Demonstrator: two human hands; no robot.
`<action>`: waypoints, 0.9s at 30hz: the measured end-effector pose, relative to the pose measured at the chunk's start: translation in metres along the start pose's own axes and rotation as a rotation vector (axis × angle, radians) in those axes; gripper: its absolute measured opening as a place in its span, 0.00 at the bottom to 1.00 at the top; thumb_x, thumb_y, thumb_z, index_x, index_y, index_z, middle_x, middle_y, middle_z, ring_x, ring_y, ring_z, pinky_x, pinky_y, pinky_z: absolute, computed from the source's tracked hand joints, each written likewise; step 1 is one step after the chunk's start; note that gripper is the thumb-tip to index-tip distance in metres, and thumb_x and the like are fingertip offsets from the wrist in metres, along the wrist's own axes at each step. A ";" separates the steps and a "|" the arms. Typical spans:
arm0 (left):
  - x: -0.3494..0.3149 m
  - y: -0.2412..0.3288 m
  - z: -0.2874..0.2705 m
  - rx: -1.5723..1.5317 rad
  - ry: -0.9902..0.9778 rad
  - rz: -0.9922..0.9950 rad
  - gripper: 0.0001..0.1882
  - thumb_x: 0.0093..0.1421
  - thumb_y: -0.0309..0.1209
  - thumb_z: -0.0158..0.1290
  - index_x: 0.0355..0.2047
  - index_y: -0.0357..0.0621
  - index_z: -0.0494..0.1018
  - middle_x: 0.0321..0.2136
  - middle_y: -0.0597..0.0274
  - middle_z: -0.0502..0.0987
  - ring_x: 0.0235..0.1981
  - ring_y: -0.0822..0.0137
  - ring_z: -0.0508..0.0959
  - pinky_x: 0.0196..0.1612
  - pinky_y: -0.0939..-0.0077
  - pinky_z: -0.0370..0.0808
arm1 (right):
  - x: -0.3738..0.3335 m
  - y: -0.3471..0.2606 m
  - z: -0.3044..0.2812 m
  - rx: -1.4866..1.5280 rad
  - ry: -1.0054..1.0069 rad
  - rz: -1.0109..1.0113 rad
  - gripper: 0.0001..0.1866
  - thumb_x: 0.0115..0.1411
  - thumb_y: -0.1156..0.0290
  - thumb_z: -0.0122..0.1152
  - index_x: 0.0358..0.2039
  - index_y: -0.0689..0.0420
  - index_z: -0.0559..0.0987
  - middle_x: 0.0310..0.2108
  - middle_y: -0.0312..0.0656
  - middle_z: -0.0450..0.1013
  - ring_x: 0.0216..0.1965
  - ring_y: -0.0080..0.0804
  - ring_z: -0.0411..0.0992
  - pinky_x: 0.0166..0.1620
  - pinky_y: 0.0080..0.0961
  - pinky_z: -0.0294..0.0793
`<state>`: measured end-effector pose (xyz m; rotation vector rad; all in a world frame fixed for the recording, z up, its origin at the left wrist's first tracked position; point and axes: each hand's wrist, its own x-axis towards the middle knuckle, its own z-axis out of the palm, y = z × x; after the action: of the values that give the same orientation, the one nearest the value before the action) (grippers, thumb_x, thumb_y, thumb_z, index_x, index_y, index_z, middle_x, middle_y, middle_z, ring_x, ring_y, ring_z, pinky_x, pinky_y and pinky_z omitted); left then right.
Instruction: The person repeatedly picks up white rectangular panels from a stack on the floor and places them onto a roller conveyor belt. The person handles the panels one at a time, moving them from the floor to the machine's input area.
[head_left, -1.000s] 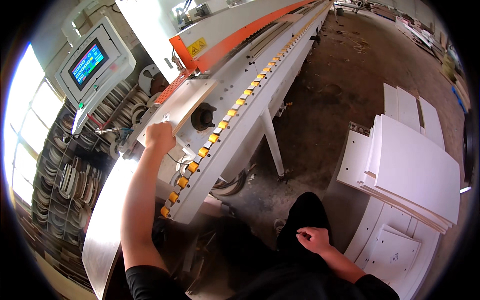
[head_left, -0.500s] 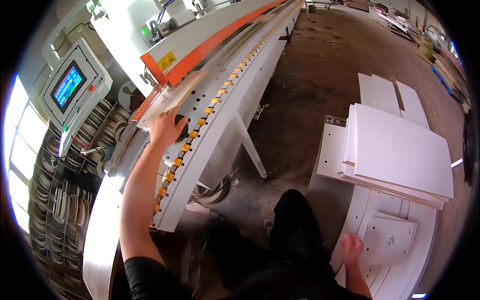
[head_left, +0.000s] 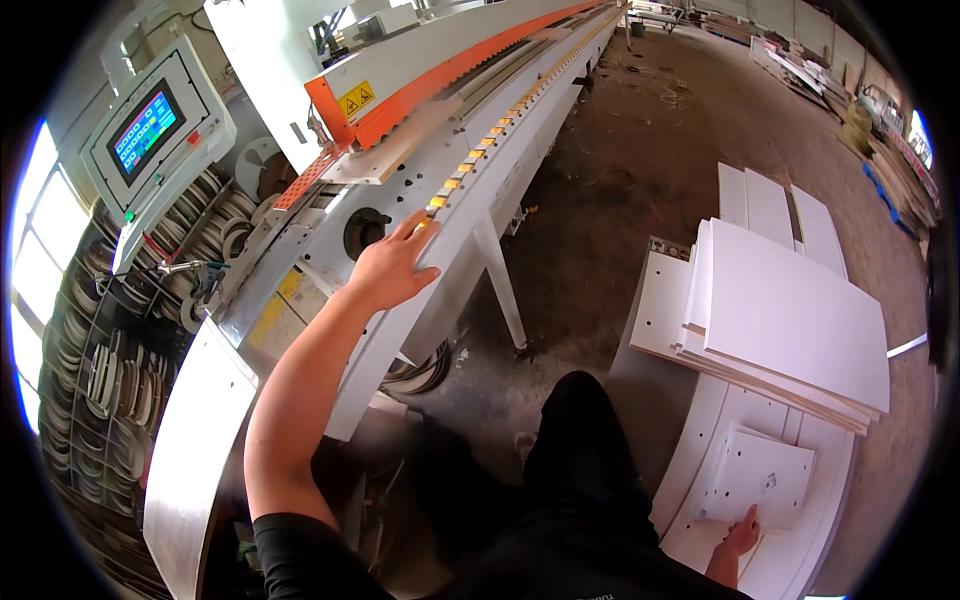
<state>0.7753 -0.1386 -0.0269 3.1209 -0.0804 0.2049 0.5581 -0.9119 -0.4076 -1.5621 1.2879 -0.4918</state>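
Observation:
My left hand point(head_left: 395, 268) is spread out over the row of yellow rollers point(head_left: 452, 184) along the white edge-banding machine's front rail, with nothing in it. Beyond its fingers, a narrow white board point(head_left: 372, 172) lies on the machine's bed, its far part under the orange-edged beam point(head_left: 440, 98). At the lower right, my right hand point(head_left: 742, 532) is at the near edge of a small white drilled panel point(head_left: 758, 472), the index finger stretched toward it. I see no grip around the panel. That panel rests on larger white boards point(head_left: 690, 520).
A control box with a lit screen point(head_left: 146, 130) stands at the left, above racks of edge-band rolls point(head_left: 130, 380). Right of me is a stack of large white panels point(head_left: 790, 310). A machine leg point(head_left: 500, 290) slants to the floor before me.
My left hand has come off the narrow board and moved right onto the roller rail. The board sits farther along the beam. My right hand has reached the small panel's near edge.

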 end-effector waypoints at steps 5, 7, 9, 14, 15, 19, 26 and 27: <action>-0.002 -0.002 -0.002 0.007 -0.015 -0.007 0.39 0.61 0.44 0.60 0.71 0.54 0.60 0.74 0.61 0.56 0.56 0.46 0.77 0.57 0.55 0.76 | -0.027 -0.024 -0.017 0.179 -0.213 0.342 0.25 0.60 0.40 0.69 0.33 0.49 0.77 0.21 0.26 0.68 0.19 0.17 0.63 0.22 0.18 0.57; -0.002 -0.002 -0.003 0.009 -0.019 -0.007 0.39 0.61 0.44 0.60 0.71 0.54 0.60 0.74 0.60 0.56 0.56 0.46 0.77 0.57 0.55 0.76 | -0.017 -0.012 -0.013 0.247 -0.199 0.293 0.23 0.60 0.39 0.69 0.35 0.46 0.78 0.23 0.25 0.70 0.20 0.16 0.63 0.24 0.17 0.58; -0.002 -0.002 -0.002 0.006 -0.021 -0.005 0.39 0.61 0.44 0.59 0.71 0.55 0.60 0.73 0.60 0.56 0.56 0.46 0.77 0.57 0.55 0.76 | -0.008 -0.002 -0.013 0.301 -0.205 0.260 0.22 0.61 0.40 0.69 0.37 0.44 0.79 0.25 0.24 0.72 0.21 0.15 0.64 0.25 0.17 0.59; -0.004 0.004 -0.008 -0.011 -0.042 -0.010 0.39 0.61 0.44 0.59 0.71 0.55 0.60 0.73 0.59 0.56 0.57 0.47 0.77 0.57 0.55 0.76 | -0.008 0.013 -0.027 0.440 -0.308 0.326 0.17 0.62 0.44 0.68 0.39 0.41 0.80 0.25 0.21 0.74 0.21 0.15 0.65 0.27 0.19 0.62; -0.005 0.003 -0.007 -0.010 -0.049 -0.007 0.38 0.61 0.45 0.59 0.70 0.55 0.61 0.74 0.58 0.56 0.57 0.47 0.77 0.57 0.56 0.76 | -0.010 0.020 -0.033 0.500 -0.375 0.329 0.16 0.62 0.45 0.68 0.39 0.41 0.80 0.25 0.21 0.75 0.21 0.15 0.66 0.27 0.20 0.63; -0.006 -0.001 -0.007 0.014 -0.042 0.011 0.37 0.61 0.45 0.60 0.69 0.54 0.63 0.74 0.57 0.54 0.59 0.48 0.75 0.58 0.56 0.75 | -0.022 0.027 -0.043 0.658 -0.702 0.312 0.15 0.63 0.48 0.66 0.42 0.41 0.80 0.28 0.21 0.76 0.23 0.17 0.69 0.28 0.23 0.67; -0.009 0.005 -0.009 -0.004 -0.080 -0.025 0.34 0.61 0.45 0.60 0.67 0.52 0.67 0.73 0.59 0.55 0.62 0.49 0.73 0.61 0.57 0.72 | -0.089 -0.011 -0.025 0.749 -0.648 0.233 0.19 0.66 0.48 0.60 0.51 0.43 0.78 0.43 0.28 0.78 0.39 0.24 0.75 0.42 0.24 0.71; -0.009 0.006 -0.008 0.043 -0.052 0.006 0.34 0.61 0.45 0.60 0.66 0.51 0.68 0.73 0.58 0.56 0.63 0.49 0.72 0.62 0.57 0.71 | -0.097 -0.016 -0.022 0.784 -0.682 0.220 0.20 0.67 0.48 0.59 0.53 0.44 0.78 0.44 0.28 0.78 0.41 0.24 0.74 0.44 0.24 0.70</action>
<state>0.7648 -0.1435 -0.0197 3.1692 -0.0870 0.1279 0.5148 -0.8358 -0.3585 -0.7935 0.6014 -0.2334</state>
